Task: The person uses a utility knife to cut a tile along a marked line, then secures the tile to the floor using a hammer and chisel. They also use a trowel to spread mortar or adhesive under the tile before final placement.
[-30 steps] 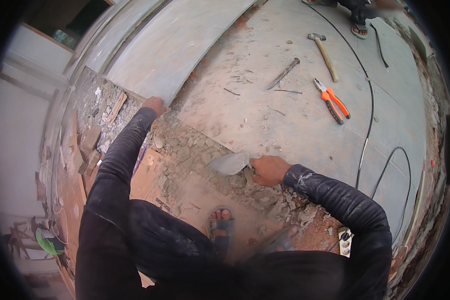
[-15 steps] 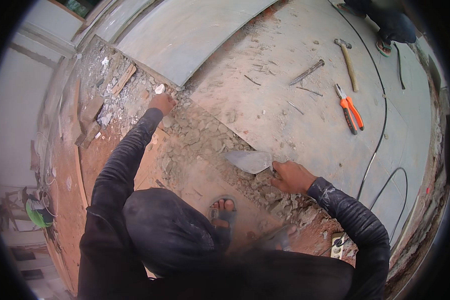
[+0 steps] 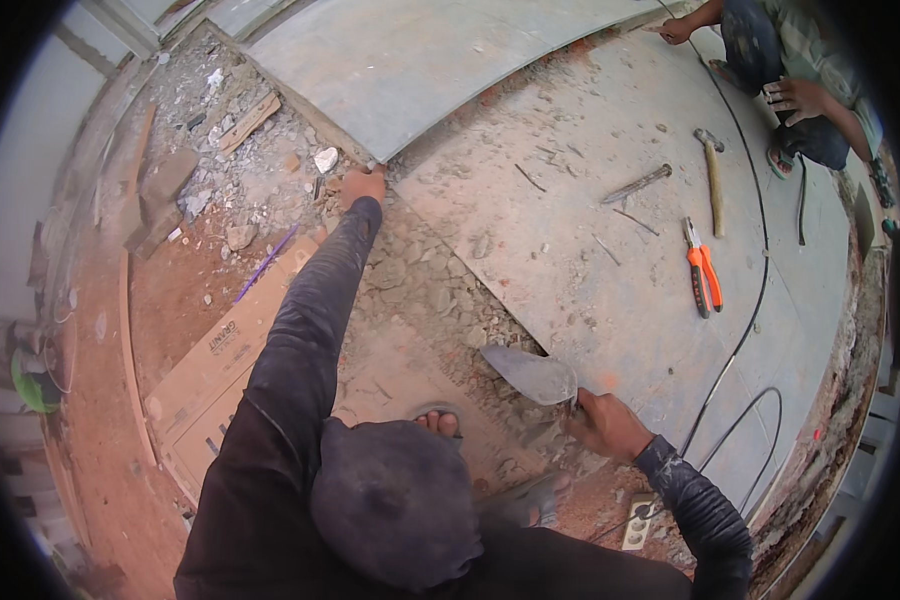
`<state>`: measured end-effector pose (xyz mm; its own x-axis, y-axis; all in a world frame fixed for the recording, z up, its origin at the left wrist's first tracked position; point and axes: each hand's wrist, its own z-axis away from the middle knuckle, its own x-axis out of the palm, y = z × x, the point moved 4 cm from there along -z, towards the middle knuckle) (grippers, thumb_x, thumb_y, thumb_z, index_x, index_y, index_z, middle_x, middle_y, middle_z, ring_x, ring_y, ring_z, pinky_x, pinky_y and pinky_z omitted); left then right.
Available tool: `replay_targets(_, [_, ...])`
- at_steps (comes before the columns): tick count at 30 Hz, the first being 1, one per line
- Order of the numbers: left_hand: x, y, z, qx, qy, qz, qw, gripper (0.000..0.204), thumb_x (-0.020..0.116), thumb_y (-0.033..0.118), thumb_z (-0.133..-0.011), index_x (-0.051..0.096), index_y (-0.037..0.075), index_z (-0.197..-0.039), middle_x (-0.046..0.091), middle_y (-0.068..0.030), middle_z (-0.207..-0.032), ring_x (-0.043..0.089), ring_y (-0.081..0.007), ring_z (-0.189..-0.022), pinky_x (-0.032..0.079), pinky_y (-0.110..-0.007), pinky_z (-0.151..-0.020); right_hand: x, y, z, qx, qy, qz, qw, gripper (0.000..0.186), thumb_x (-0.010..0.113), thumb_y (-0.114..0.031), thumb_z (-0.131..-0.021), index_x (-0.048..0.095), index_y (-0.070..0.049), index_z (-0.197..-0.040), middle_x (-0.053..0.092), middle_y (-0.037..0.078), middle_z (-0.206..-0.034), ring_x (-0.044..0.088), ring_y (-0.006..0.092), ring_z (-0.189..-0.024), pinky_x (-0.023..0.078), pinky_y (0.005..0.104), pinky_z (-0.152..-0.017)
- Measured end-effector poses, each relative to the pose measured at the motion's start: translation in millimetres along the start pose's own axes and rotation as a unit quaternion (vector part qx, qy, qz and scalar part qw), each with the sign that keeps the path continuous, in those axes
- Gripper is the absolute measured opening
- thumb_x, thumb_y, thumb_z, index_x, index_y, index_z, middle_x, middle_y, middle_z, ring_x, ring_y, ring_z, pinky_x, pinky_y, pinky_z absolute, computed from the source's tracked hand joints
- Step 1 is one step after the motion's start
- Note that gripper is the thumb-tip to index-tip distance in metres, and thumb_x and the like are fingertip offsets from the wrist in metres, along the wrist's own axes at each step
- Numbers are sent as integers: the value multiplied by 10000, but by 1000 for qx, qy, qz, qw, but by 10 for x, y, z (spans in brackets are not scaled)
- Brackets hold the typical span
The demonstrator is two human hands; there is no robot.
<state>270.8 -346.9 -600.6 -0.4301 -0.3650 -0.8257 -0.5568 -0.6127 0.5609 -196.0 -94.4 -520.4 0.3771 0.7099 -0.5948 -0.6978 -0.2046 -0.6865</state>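
A wide grey concrete floor took up most of the space, dusty and scratched, with a smoother grey slab lying along its far edge. Beside it ran a strip of broken mortar and rubble, with reddish earth further to the left. A flat cardboard box lay on that earth, next to the person's left sleeve.

A second person crouched at the far right corner, well apart from the work. A long black cable curved across the concrete from there toward the near edge.

The person's left arm stretched far forward, and the left hand rested at the corner where the smooth slab met the rubble; its fingers pressed down there, though I couldn't tell whether they held anything. A sandalled foot showed just below, on the broken patch.

The right hand was clamped around the handle of a trowel, fingers curled tight on it. The trowel's grey blade pointed left, lying low over the crumbled mortar at the edge of the concrete, near the foot.

Out on the concrete, well away from both hands, lay a hammer, orange-handled pliers and a chisel.
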Motion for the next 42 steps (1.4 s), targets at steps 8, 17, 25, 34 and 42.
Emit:
replay_targets(8, [-64,204,94,128,34,-179,975,401,620,432,-844,714,86,-1023,702,-172,-918,674,-329,-903,490,-435,-819,-6,97,25,4,-3,27,1000,405,647,-277,-825,522,60,-1013,605,271,-716,606,464,-736,484,521,-681])
replay_targets(17, [-102,198,45,262,96,-324,904,379,608,408,-859,732,50,-863,700,-138,-899,677,-299,-827,430,-428,-860,-82,43,18,13,1,8,1000,419,636,-284,-828,508,29,-1076,627,249,-733,625,445,-740,502,514,-690])
replay_targets(25, [86,-243,-198,276,87,-130,948,551,615,432,-871,610,-13,-1196,581,-207,-1243,501,-375,-1198,360,-434,-1047,37,127,-70,11,12,14,1000,394,625,-288,-835,512,18,-1056,624,247,-723,620,448,-734,501,512,-686])
replay_targets(34, [80,-414,-20,261,-51,-73,961,445,634,357,-864,627,16,-1149,586,-215,-1225,562,-380,-1112,451,-448,-931,45,198,-44,27,12,31,999,364,638,-287,-834,536,28,-987,625,261,-744,625,453,-765,502,510,-703])
replay_targets(42, [-321,-369,520,353,-73,-87,929,254,674,309,-815,722,74,-899,672,-177,-932,625,-355,-911,483,-437,-833,-43,25,-15,33,4,46,998,375,634,-301,-841,529,32,-976,629,265,-761,626,454,-781,505,505,-713])
